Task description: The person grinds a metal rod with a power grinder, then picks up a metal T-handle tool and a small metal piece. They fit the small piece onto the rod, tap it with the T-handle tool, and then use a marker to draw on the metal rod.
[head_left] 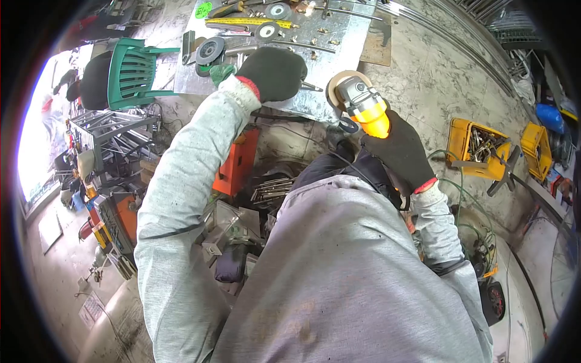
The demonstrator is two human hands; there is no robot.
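My right hand (404, 151), in a dark glove, is wrapped round the yellow body of an angle grinder (370, 112). The grinder's round disc (340, 88) is at the table's right edge, close to the near corner. My left hand (273, 74), gloved the same way, is closed over the metal-topped table (357, 39). A thin metal rod (311, 87) sticks out of its right side, towards the disc but apart from it. The fingers of the left hand are mostly hidden from above. A green cloth-like piece (222, 74) lies beside the left wrist.
On the table lie grinding discs (210, 50), a yellow marked strip (248, 22), metal rods (305, 46) and several small metal pieces. A green chair (136, 68) stands left. Yellow crates (463, 142) sit on the floor at right, with cables and hoses (461, 190) nearby. An orange cabinet (237, 163) is below the table.
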